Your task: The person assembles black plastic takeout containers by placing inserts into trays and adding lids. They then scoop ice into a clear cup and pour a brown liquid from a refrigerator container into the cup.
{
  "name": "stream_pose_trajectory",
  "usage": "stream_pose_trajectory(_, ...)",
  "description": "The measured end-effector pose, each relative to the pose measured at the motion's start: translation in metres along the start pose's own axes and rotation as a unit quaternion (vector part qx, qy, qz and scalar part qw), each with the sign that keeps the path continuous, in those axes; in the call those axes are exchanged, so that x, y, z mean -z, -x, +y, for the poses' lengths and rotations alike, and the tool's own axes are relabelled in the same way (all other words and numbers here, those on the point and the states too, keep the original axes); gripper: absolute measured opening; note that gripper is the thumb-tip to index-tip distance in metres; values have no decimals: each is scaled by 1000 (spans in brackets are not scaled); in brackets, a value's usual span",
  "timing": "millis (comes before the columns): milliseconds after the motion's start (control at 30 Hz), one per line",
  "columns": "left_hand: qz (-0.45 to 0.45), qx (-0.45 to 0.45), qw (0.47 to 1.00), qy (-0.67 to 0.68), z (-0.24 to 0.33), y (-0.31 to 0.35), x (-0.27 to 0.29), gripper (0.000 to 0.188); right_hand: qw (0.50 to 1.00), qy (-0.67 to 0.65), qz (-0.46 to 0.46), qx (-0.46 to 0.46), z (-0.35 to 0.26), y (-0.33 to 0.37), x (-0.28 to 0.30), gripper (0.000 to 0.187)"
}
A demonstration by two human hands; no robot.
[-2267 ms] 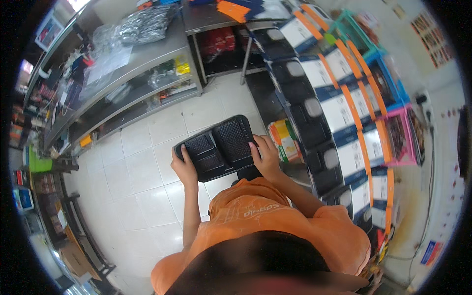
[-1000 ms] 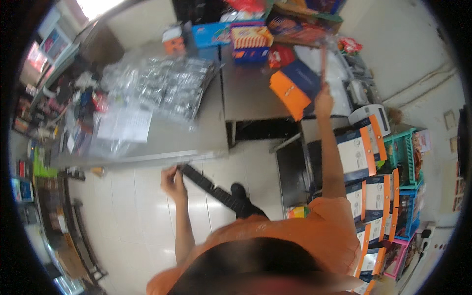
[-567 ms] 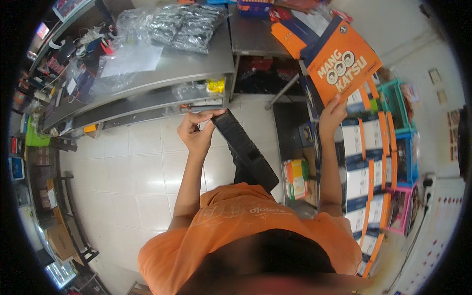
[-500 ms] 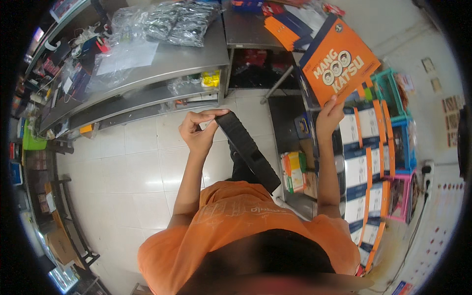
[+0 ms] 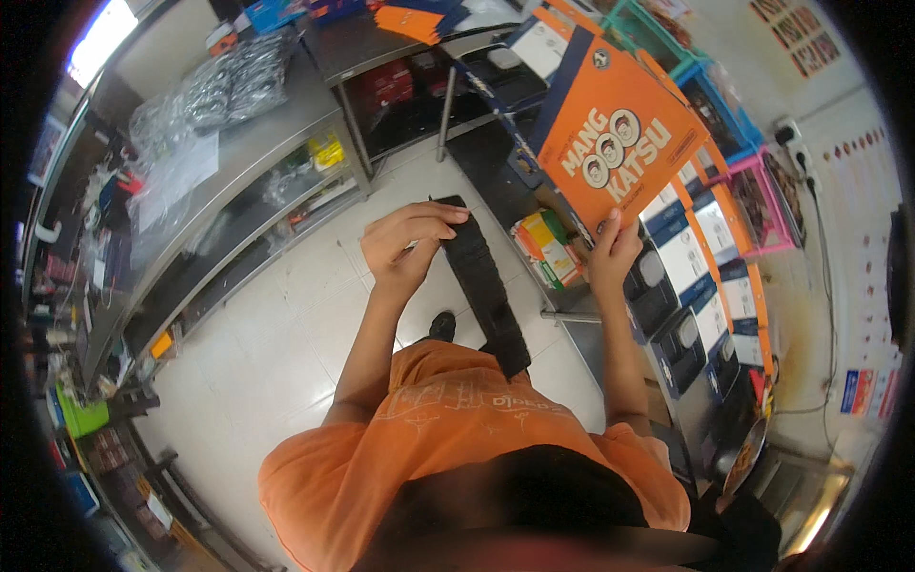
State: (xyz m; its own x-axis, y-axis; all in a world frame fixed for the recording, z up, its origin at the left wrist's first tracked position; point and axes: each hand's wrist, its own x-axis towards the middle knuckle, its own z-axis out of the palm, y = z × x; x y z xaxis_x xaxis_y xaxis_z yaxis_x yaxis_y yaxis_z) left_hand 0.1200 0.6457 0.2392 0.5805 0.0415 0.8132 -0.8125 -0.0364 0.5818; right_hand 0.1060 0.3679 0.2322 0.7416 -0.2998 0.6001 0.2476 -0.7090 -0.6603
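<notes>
A black ribbed plastic tray (image 5: 486,291), seen edge-on, had its far end gripped in the fingers of the left hand (image 5: 405,250). Right of the tray, the right hand (image 5: 612,255) gripped a flat orange-and-navy cardboard sleeve (image 5: 624,153) by its lower edge, hiding part of the white, navy and orange cartons (image 5: 681,253). Well left of the tray, a grey steel table (image 5: 274,138) carried a clear-plastic-wrapped bundle (image 5: 238,88).

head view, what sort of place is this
Probably a takeaway-food packing area, judging by the row of open cartons with black trays among them, the metal-looking worktable, and the orange-and-navy cardboard piece in the right hand.
</notes>
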Motion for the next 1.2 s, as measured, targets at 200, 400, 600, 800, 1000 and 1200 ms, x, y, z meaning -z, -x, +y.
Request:
stream_pose_trajectory(200, 105, 319, 876, 347, -38, 27, -33, 12, 982, -104, -16, -155, -9, 42, 52, 24)
stream_pose_trajectory(400, -54, 402, 825, 394, -16, 100, -113, 41, 994, 103, -37, -11, -19, 115, 120, 46)
stream_pose_trajectory(600, -25, 679, 592, 434, 147, 164, -194, 48, 944, 329, -14, -27, -41, 224, 205, 73)
stream_pose_trajectory(800, -272, 618, 544, 498, 250, 199, -254, 47, 859, 468, 79, -194, -52, 321, 307, 72)
stream_pose_trajectory(1000, -557, 536, 471, 425, 306, 236, -300, 47, 795, 552, 115, -224, -44, 383, 356, 67)
stream_pose_trajectory(1200, -651, 546, 433, 300, 312, 252, -342, 47, 899, 393, 90, -170, -24, 384, 389, 61)
